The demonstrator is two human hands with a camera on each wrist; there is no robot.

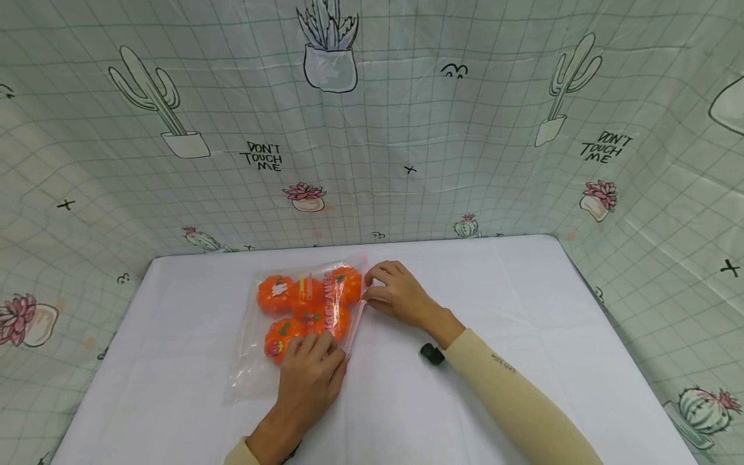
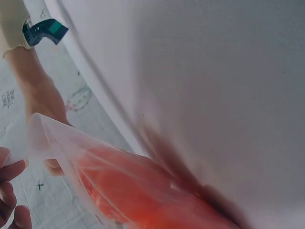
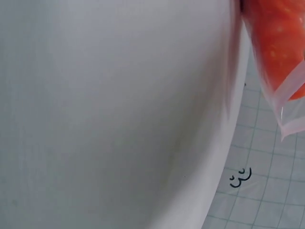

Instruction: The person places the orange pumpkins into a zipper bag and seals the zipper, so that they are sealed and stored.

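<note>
A clear zip bag [image 1: 250, 361] with a pink strip along its right edge lies on the table, holding several small orange pumpkins [image 1: 275, 294]. My left hand [image 1: 310, 374] is at the bag's near right corner; in the left wrist view its fingers [image 2: 12, 167] pinch the edge of the plastic. At the far end of that same edge, the thumb and forefinger of my right hand [image 1: 401, 294] pinch the pink strip. The right wrist view catches the bag's pink-edged corner [image 3: 290, 86] but none of the hand.
A white cloth covers the table [image 1: 465, 290]. Beside the right forearm a small dark wrist camera [image 1: 432, 354] shows. Behind and at both sides hangs a gridded curtain [image 1: 378, 129] printed with cacti.
</note>
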